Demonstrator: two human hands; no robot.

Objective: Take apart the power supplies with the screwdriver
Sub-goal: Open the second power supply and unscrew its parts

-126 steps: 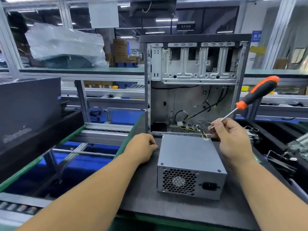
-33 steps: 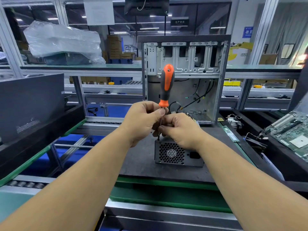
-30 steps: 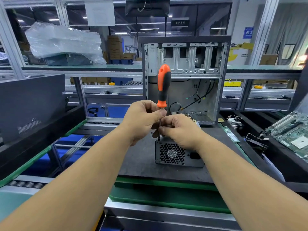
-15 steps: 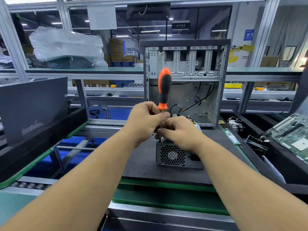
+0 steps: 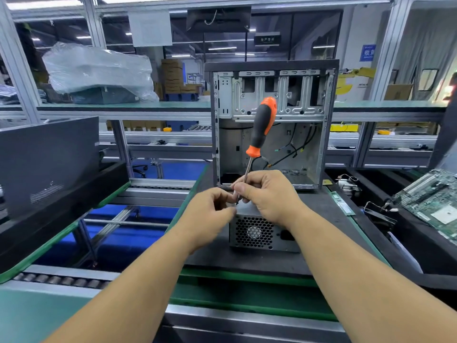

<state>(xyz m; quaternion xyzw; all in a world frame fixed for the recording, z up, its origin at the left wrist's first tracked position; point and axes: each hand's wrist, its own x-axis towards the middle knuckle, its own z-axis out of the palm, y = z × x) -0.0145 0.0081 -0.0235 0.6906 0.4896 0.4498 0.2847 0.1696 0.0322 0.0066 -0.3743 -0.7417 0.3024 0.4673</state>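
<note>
A worker's right hand (image 5: 269,194) pinches the bare metal shaft of an orange-and-black screwdriver (image 5: 262,125) low down, near the tip, with the handle left free and leaning up and to the right. The choked-up grip appears chosen to steer the tip rather than to apply force. The tip sits at the near left top edge of a grey power supply (image 5: 257,233), which rests on the dark surface (image 5: 247,262) with its honeycomb fan grille facing the camera.

The left hand (image 5: 210,214) hovers just beside that corner, its fingers (image 5: 226,198) loosely curled toward the tip. Motion blur makes it impossible to tell whether they pinch a small screw or nothing at all.

Behind the unit stands an opened computer case (image 5: 272,125), its drive bays bare and loose cables hanging inside, close enough to suggest the supply came from it. A green circuit board (image 5: 430,204) lies in a tray to the right, well apart from the work. The supply's cover looks still seated, so the job appears to be at an early screw.
</note>
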